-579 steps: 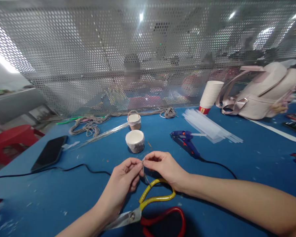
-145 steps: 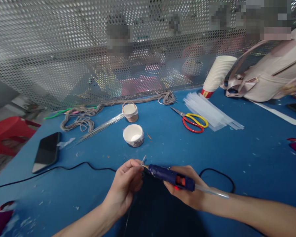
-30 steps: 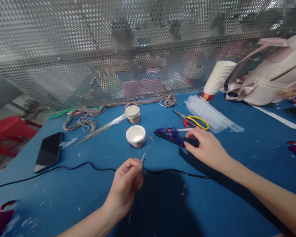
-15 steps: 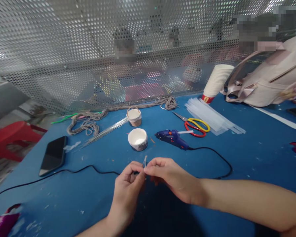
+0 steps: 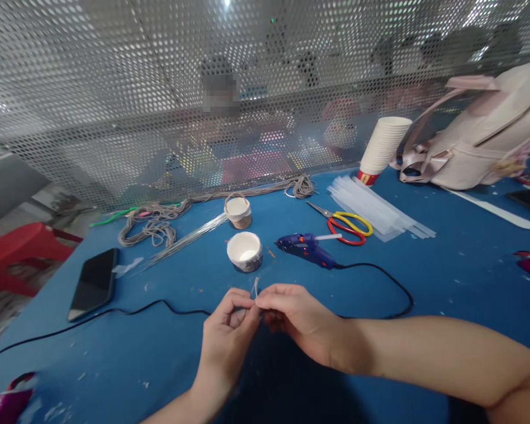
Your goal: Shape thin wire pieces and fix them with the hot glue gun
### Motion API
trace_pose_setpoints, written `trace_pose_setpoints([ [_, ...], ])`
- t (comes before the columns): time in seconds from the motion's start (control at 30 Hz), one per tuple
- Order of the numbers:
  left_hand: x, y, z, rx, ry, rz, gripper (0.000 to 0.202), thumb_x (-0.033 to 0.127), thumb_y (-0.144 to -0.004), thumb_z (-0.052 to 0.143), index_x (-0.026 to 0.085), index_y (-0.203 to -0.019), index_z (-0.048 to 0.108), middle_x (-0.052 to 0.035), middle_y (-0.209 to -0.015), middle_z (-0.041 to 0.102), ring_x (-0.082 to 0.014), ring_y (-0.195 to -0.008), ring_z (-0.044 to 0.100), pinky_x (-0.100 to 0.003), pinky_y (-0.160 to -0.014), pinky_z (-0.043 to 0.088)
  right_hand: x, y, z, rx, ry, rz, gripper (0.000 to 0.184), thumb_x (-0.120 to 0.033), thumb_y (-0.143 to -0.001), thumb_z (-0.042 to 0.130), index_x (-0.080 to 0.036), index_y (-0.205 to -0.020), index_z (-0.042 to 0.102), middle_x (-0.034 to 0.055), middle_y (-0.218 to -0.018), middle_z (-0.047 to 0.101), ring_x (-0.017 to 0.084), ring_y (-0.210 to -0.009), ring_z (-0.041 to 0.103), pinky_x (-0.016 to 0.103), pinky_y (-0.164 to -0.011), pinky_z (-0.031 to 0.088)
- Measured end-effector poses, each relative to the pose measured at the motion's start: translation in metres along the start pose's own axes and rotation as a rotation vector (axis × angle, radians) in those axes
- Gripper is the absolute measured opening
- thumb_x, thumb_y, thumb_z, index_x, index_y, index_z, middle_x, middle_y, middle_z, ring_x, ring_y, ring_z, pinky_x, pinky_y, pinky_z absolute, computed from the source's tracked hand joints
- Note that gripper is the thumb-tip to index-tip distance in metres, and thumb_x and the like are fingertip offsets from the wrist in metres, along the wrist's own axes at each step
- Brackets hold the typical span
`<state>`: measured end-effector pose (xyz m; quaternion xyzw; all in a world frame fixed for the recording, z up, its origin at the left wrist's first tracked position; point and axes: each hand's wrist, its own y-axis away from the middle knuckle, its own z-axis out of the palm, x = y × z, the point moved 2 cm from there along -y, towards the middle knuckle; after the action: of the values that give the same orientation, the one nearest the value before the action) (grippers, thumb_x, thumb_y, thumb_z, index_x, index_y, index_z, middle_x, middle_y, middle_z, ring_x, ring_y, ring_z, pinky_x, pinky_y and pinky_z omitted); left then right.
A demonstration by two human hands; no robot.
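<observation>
Between the pinched fingertips of my left hand (image 5: 229,333) and my right hand (image 5: 298,321) is a thin greyish cord (image 5: 255,287); its short, frayed-looking end sticks up above them. The rest of the cord is hidden by my fingers. Both hands meet just above the blue table, in front of a small white paper cup (image 5: 244,252) with a dark-patterned outside. Behind that cup stands a small basket (image 5: 238,212) with an arched handle and brown lower side. To the right lies a blue glue gun (image 5: 307,249) with a clear glue stick in its back.
Scissors (image 5: 342,225), pale strips (image 5: 371,206), stacked paper cups (image 5: 385,144) and a pink backpack (image 5: 481,141) lie to the right. At left are a phone (image 5: 95,282), wires (image 5: 188,235) and grey cord (image 5: 150,224). A black cable (image 5: 163,302) crosses the table before a perforated metal screen (image 5: 136,129).
The view has shifted slightly, so the table things appear a little farther left. My hands keep the same pinch on the cord, with barely any movement of the fingers.
</observation>
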<state>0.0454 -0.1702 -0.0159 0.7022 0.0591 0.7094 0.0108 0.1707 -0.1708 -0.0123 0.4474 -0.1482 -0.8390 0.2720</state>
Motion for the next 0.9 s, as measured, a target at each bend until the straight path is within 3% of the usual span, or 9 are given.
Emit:
trace_pose_setpoints([
  [0.2, -0.002, 0.0, -0.003, -0.004, 0.029, -0.024, 0.019, 0.026, -0.06, 0.075, 0.015, -0.06, 0.059, 0.0034, -0.073, 0.053, -0.0024, -0.044, 0.041, -0.017, -0.04, 0.031, -0.003, -0.003, -0.003, 0.058, 0.088, -0.043, 0.007, -0.02, -0.061, 0.064, -0.016, -0.062, 0.059, -0.0018, -0.06, 0.053, 0.01, -0.059, 0.048, 0.025, -0.057, 0.033],
  [0.33, -0.002, 0.0, -0.003, 0.0, 0.121, -0.121, 0.024, 0.031, -0.065, 0.074, 0.018, -0.073, 0.054, 0.0076, -0.057, 0.051, -0.0025, -0.039, 0.036, -0.016, -0.038, 0.028, -0.007, -0.002, -0.004, 0.071, 0.138, -0.081, 0.008, -0.02, -0.063, 0.063, -0.015, -0.062, 0.057, -0.0019, -0.057, 0.053, 0.01, -0.058, 0.049, 0.023, -0.054, 0.033],
  [0.5, 0.003, 0.0, 0.0, 0.013, 0.17, -0.236, 0.035, 0.034, -0.063, 0.076, 0.02, -0.081, 0.05, 0.0107, -0.046, 0.048, -0.0025, -0.034, 0.03, -0.014, -0.034, 0.024, -0.011, 0.0, -0.004, 0.022, 0.126, -0.065, 0.009, -0.022, -0.065, 0.059, -0.016, -0.066, 0.053, -0.0016, -0.061, 0.059, 0.006, -0.041, 0.045, 0.023, -0.043, 0.029],
  [0.7, 0.005, -0.002, -0.001, 0.042, 0.184, -0.299, 0.039, 0.036, -0.056, 0.08, 0.018, -0.075, 0.051, 0.0121, -0.039, 0.041, -0.0018, -0.032, 0.027, -0.013, -0.032, 0.021, -0.015, 0.0, -0.006, -0.011, 0.152, -0.104, 0.012, -0.018, -0.067, 0.06, -0.016, -0.064, 0.048, -0.0092, -0.046, 0.041, 0.003, -0.038, 0.032, 0.02, -0.042, 0.021],
  [0.9, 0.005, -0.002, -0.002, 0.035, 0.186, -0.309, 0.036, 0.041, -0.059, 0.079, 0.018, -0.071, 0.053, 0.0122, -0.037, 0.038, -0.0017, -0.032, 0.026, -0.014, -0.033, 0.02, -0.021, 0.005, -0.007, 0.005, 0.27, -0.157, 0.014, -0.022, -0.07, 0.064, -0.016, -0.071, 0.052, -0.0088, -0.049, 0.041, 0.004, -0.044, 0.035, 0.02, -0.044, 0.025],
])
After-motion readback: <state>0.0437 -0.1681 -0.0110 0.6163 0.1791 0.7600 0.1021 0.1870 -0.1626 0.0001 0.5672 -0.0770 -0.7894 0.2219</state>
